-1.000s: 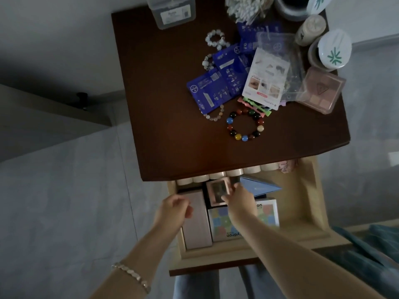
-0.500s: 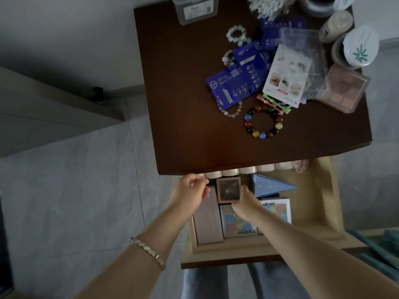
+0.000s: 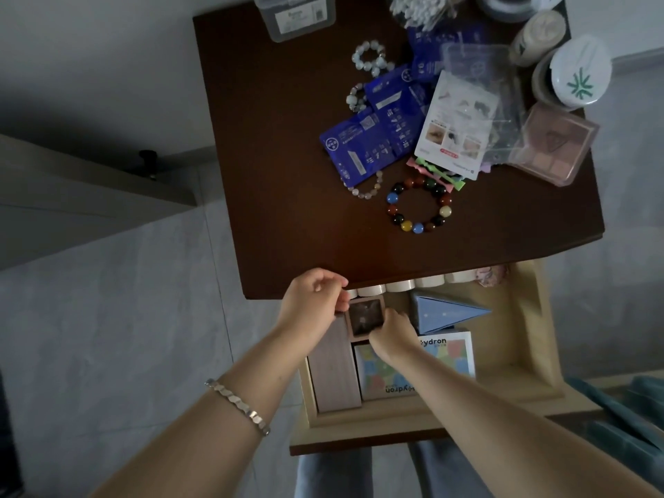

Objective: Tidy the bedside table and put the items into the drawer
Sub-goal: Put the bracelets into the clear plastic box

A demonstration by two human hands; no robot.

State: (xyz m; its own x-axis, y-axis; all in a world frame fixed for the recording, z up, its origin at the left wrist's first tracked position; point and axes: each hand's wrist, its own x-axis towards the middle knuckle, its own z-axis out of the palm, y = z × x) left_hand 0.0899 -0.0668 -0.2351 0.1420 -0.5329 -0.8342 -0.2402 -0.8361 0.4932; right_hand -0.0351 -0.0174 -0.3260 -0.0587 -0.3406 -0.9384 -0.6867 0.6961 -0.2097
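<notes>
Head view: both hands, left (image 3: 316, 300) and right (image 3: 391, 330), pinch small box (image 3: 364, 318) in drawer (image 3: 531, 339); beyond them table (image 3: 280, 156) stays cluttered, task early.

1. Both bare forearms reach forward and converge.
2. The left hand (image 3: 313, 300) is curled, fingertips pinched at its right side; a silver bracelet (image 3: 239, 406) circles the wrist.
3. The right hand (image 3: 393, 330) is knuckles-up, fingers bent in a grip.

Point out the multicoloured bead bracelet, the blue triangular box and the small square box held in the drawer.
multicoloured bead bracelet (image 3: 445, 211): head view, on a pale bead at its right side.
blue triangular box (image 3: 445, 314): head view, on its top face.
small square box (image 3: 363, 316): head view, on its dark centre.
</notes>
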